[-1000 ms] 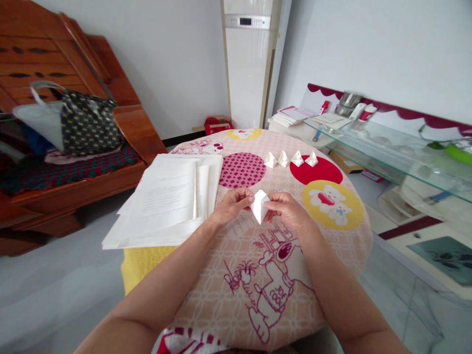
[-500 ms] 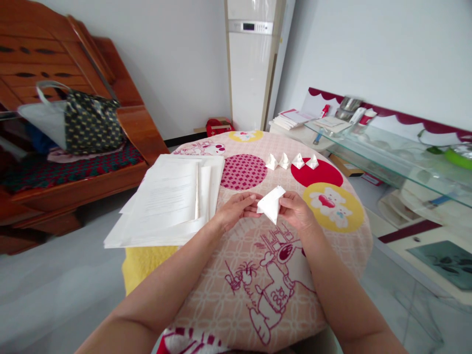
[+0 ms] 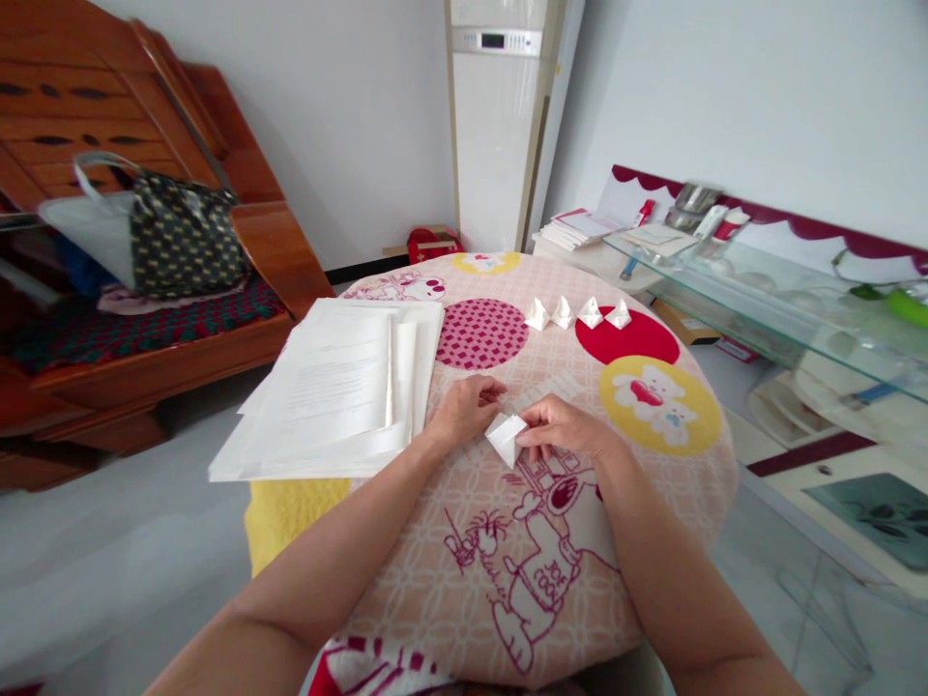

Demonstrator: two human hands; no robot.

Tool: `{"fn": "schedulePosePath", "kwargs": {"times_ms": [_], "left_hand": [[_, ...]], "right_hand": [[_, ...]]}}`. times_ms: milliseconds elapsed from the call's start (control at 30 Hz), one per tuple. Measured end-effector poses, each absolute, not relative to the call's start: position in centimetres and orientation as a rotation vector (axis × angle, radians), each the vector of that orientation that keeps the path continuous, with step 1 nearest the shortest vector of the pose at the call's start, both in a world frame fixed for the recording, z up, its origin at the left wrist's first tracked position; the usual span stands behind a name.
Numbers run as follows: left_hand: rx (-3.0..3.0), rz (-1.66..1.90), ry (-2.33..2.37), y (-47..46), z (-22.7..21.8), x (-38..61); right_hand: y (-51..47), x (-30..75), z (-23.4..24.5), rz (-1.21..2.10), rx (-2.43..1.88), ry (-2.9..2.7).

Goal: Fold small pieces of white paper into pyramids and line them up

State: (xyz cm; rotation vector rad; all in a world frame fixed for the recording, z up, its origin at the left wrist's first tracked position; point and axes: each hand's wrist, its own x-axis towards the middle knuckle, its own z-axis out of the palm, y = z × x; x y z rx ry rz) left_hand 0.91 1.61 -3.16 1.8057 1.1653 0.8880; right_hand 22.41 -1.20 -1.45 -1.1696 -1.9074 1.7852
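Note:
A small piece of white folded paper (image 3: 506,440) is between my hands, low over the patterned tablecloth (image 3: 435,551). My right hand (image 3: 564,427) pinches its right side between thumb and fingers. On the other side, my left hand (image 3: 468,411) has its fingers curled together at the paper's upper left edge; the fingertips are partly hidden. Beyond the hands, several small folded paper pieces stand in a row, one of them a pointed white piece (image 3: 537,314) at the left end. A stack of white sheets (image 3: 337,377) lies left of my left hand.
To the right is a glass-topped table (image 3: 790,300) bearing papers, metal bowls and a cup. A wooden bench (image 3: 268,261) on the left holds a black patterned bag (image 3: 185,237). A tall white air conditioner (image 3: 497,135) stands behind the round table.
The folded paper has become smaller and more compact, and sits slightly lower and to the left. My right hand has shifted left with its fingers bent over; my left hand has curled in.

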Motion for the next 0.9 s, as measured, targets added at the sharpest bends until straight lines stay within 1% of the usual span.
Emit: {"fn": "schedulePosePath", "kwargs": {"times_ms": [67, 167, 267, 400, 567, 667, 800, 900], "left_hand": [[1.817, 0.912, 1.122, 1.5, -2.4, 0.7], [1.639, 0.711, 0.894, 1.3, -1.5, 0.1], [1.608, 0.538, 0.795, 1.2, -1.2, -0.5], [1.706, 0.538, 0.765, 1.2, -1.7, -0.8], [1.759, 0.606, 0.802, 1.3, -2.6, -0.7], [1.782, 0.655, 0.903, 1.3, -2.8, -0.4], [1.837, 0.602, 1.095, 1.2, -2.6, -0.1], [1.874, 0.565, 1.149, 0.9, -2.5, 0.2]], "right_hand": [[-1.2, 22.4, -1.5, 1.778, -1.171, -1.903], [-1.2, 22.2, -1.6, 1.766, -1.178, -1.895], [-1.3, 22.0, -1.6, 1.758, -1.195, -1.874], [-1.3, 21.8, -1.8, 1.723, -1.265, -1.801], [-1.3, 21.7, -2.1, 1.594, -1.361, -1.613], [-1.3, 21.5, -2.1, 1.541, -1.401, -1.58], [-1.5, 20.9, -1.8, 1.468, -1.482, -1.575], [-1.8, 20.6, -1.6, 1.397, -1.534, -1.58]]}}
